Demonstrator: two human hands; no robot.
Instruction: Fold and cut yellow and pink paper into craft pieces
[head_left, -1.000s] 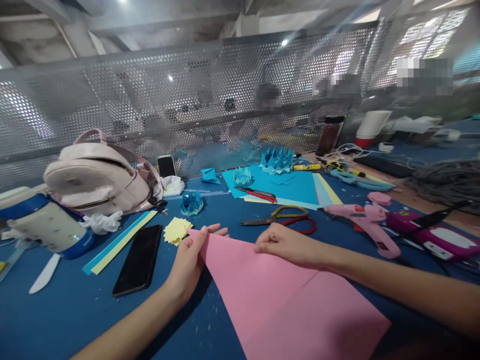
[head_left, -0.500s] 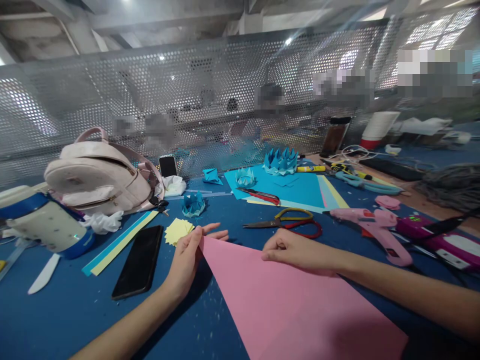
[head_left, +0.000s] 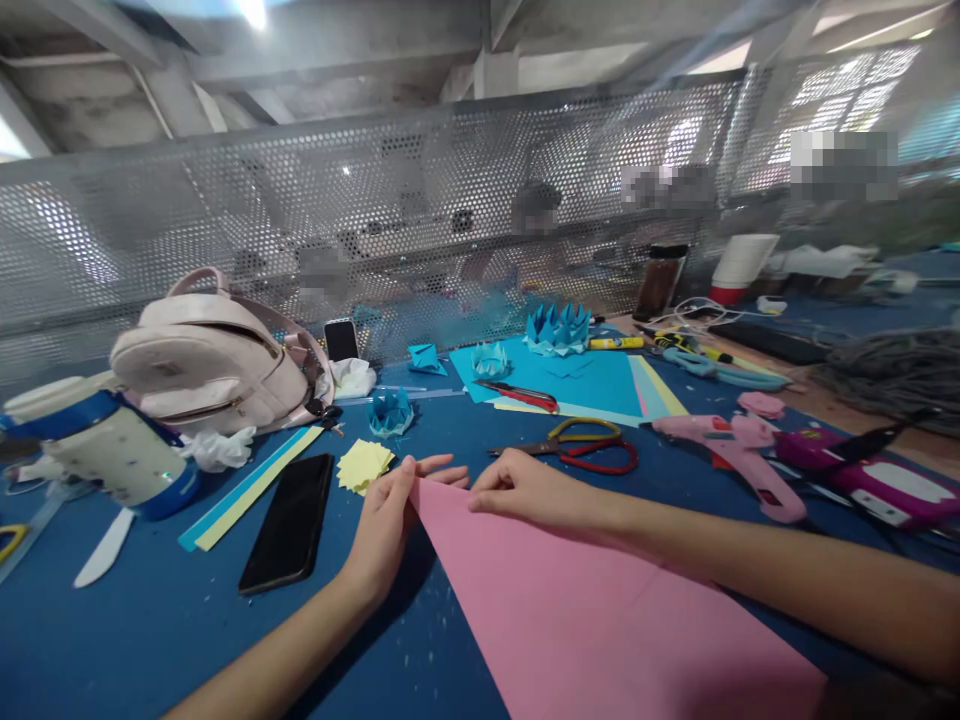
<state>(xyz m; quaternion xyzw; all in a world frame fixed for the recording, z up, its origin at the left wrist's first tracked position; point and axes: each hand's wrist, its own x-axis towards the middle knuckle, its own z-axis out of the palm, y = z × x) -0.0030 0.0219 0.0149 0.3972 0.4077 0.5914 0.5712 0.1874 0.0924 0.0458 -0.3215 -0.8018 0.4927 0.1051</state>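
Observation:
A large sheet of pink paper [head_left: 570, 610], folded into a triangle, lies on the blue table [head_left: 135, 640] in front of me. My left hand [head_left: 390, 520] pinches the paper's far pointed corner between thumb and fingers. My right hand [head_left: 532, 490] rests flat on the paper's upper folded edge, fingertips close to the left hand. A black phone [head_left: 289, 525] lies left of my left hand, and small yellow paper squares [head_left: 364, 465] sit just beyond it.
Scissors with yellow and red handles [head_left: 577, 445] lie beyond my right hand. A pink glue gun [head_left: 727, 445] is at the right, a pink backpack [head_left: 210, 365] and a blue-banded bottle [head_left: 105, 455] at the left. Blue folded paper crowns [head_left: 556, 328] stand on cyan sheets [head_left: 592, 380] by the perforated metal screen [head_left: 300, 220].
My right hand has slid left along the paper's folded edge toward the left hand. The left hand keeps its pinch on the corner.

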